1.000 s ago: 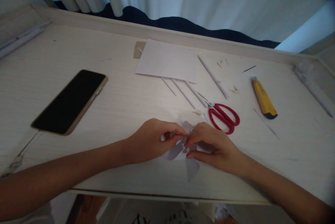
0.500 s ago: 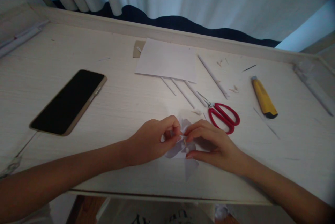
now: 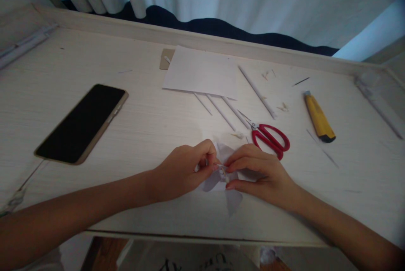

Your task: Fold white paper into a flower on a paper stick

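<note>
A small folded white paper piece (image 3: 232,198) lies near the table's front edge, between my two hands. My left hand (image 3: 186,169) is curled, its thumb and forefinger pinching a thin pale stick at the paper's middle. My right hand (image 3: 259,174) rests on the paper from the right, its fingertips pinched on the same stick and paper. The fingers of both hands hide most of the paper's centre.
Red scissors (image 3: 270,140) lie just behind my right hand. A yellow utility knife (image 3: 318,117) sits further right. A white sheet (image 3: 202,72) and several thin paper sticks (image 3: 257,93) lie behind. A black phone (image 3: 82,122) rests at the left.
My left thumb and forefinger have drawn back slightly to the left, showing a thin stick between the two hands. The paper has shifted a little under the fingers.
</note>
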Motion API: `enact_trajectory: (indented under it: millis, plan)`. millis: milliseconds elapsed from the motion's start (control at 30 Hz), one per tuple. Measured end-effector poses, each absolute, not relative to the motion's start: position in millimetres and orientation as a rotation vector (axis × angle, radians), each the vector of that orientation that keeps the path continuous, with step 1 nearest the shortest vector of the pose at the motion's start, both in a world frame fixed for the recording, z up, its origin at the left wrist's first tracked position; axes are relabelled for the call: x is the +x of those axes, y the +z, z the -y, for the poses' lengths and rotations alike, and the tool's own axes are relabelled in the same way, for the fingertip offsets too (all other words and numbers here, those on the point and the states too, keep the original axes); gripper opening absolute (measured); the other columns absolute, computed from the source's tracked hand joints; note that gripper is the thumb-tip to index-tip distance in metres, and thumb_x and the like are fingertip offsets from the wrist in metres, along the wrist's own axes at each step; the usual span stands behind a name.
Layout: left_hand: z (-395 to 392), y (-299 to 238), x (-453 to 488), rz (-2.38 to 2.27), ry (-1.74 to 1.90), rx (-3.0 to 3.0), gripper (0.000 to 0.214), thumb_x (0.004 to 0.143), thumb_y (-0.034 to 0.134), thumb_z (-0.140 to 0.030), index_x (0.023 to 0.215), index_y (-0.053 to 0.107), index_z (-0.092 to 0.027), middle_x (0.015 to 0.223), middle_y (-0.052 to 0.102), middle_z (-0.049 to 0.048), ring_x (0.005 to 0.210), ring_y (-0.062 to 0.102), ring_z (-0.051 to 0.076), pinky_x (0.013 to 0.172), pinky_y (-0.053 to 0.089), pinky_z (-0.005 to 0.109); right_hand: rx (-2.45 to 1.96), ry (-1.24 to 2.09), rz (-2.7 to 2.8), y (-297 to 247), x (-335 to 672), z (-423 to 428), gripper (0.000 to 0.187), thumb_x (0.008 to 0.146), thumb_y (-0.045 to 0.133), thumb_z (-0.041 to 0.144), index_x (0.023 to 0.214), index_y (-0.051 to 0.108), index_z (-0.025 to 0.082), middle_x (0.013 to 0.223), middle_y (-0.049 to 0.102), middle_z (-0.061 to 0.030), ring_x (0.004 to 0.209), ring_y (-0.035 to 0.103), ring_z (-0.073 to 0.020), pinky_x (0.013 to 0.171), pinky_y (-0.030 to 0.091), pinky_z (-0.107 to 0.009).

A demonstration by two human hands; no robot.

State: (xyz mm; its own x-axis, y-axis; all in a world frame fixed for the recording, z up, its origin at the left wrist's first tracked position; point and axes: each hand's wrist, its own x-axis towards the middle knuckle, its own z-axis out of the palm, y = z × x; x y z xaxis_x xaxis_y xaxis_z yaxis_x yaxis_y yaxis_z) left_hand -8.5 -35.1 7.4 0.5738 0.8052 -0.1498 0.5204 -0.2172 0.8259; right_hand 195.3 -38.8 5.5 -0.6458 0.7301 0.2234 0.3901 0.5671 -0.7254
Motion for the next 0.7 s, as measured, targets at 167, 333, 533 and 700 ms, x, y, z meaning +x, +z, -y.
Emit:
enact_trajectory:
  millis: [167, 333, 533, 700]
  plan:
    - [35.5, 7.0, -8.1, -1.087, 0.398, 1.906, 0.014, 0.079, 0.047, -0.023, 0.069, 0.038, -0.018, 0.066, 0.060, -0.0027, 0.051, 0.044, 0.007, 0.048, 0.031, 0.018, -0.881, 0.832, 2.329, 5.4, 195.2, 39.0, 0.025, 0.067, 0.066, 0.031, 0.088, 0.062, 0.019, 0.084, 0.063, -0.0042, 0.079, 0.056, -0.0148, 0.071, 0.044, -0.031]
    - [36.6, 5.7, -8.1, -1.078, 0.392, 1.894, 0.014, 0.079, 0.048, -0.023, 0.070, 0.038, -0.018, 0.068, 0.060, -0.0025, 0.052, 0.045, 0.006, 0.048, 0.031, 0.017, -0.868, 0.815, 2.340, 7.2, 194.6, 39.0, 0.025, 0.067, 0.066, 0.032, 0.088, 0.062, 0.019, 0.081, 0.064, -0.0046, 0.077, 0.056, -0.0154, 0.070, 0.043, -0.032]
    - [37.6, 5.7, -7.9, -1.074, 0.399, 1.935, 0.009, 0.077, 0.050, -0.019, 0.073, 0.042, -0.018, 0.065, 0.058, -0.0045, 0.046, 0.041, 0.005, 0.045, 0.029, 0.016, -0.877, 0.830, 2.310, 7.4, 194.1, 40.9, 0.022, 0.066, 0.066, 0.031, 0.084, 0.062, 0.018, 0.078, 0.064, -0.0042, 0.075, 0.056, -0.0152, 0.069, 0.043, -0.032]
    - [37.7, 4.4, -8.5, -1.047, 0.409, 1.968, 0.006, 0.078, 0.049, -0.020, 0.083, 0.048, -0.018, 0.060, 0.054, -0.0058, 0.045, 0.042, 0.005, 0.046, 0.030, 0.017, -0.863, 0.828, 2.303, 8.1, 193.7, 41.3, 0.019, 0.066, 0.067, 0.029, 0.082, 0.062, 0.019, 0.077, 0.064, -0.0032, 0.074, 0.057, -0.0146, 0.069, 0.043, -0.031]
